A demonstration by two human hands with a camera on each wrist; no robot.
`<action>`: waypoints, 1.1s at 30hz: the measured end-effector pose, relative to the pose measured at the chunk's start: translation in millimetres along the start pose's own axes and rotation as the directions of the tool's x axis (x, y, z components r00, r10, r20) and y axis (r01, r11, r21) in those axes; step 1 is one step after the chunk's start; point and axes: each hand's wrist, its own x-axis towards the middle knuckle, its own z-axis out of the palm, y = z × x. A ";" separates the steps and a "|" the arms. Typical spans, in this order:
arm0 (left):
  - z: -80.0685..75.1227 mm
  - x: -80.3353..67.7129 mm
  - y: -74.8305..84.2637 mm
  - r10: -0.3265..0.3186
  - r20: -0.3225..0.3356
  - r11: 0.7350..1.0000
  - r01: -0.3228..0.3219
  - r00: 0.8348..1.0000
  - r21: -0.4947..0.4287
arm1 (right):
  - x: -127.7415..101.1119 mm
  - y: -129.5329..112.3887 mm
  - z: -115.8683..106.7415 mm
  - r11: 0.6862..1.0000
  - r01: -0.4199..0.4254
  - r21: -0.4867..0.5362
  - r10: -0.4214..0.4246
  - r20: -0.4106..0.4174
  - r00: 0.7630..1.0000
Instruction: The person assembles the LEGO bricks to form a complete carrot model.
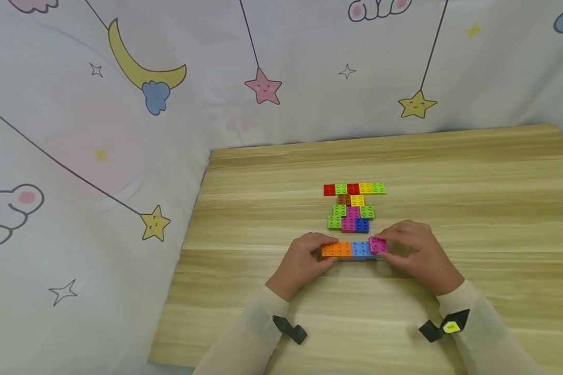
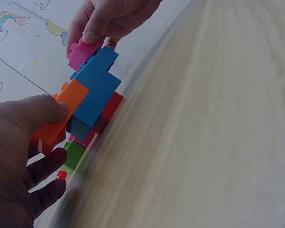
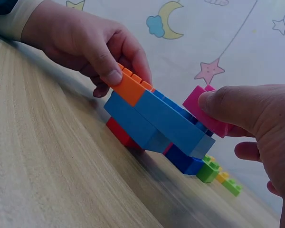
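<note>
Magenta brick (image 3: 206,116) pinched by right hand (image 1: 415,252), tilted over blue brick (image 3: 173,121); left hand (image 1: 305,260) grips orange brick (image 3: 130,88). Misaligned studs risk skewed seating.

A short stack of toy bricks (image 1: 354,250) sits between the two hands: an orange brick (image 1: 336,249) on top under the left hand's (image 1: 303,263) thumb, blue bricks (image 3: 161,124) in the middle, and a pink brick (image 1: 378,244) pinched at the right hand's (image 1: 419,255) fingertips, tilted at the blue end.
</note>
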 end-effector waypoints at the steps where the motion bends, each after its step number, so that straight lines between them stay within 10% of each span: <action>1: 0.1 -0.1 0.0 -0.001 0.002 1.000 0.001 1.000 -0.001 | -0.2 0.1 0.4 1.000 0.003 -0.004 -0.003 0.002 1.000; 33: -0.5 0.3 0.2 -0.091 0.040 0.995 0.092 0.995 -0.025 | -0.8 -3.2 3.2 0.994 0.061 -0.089 -0.058 0.040 0.998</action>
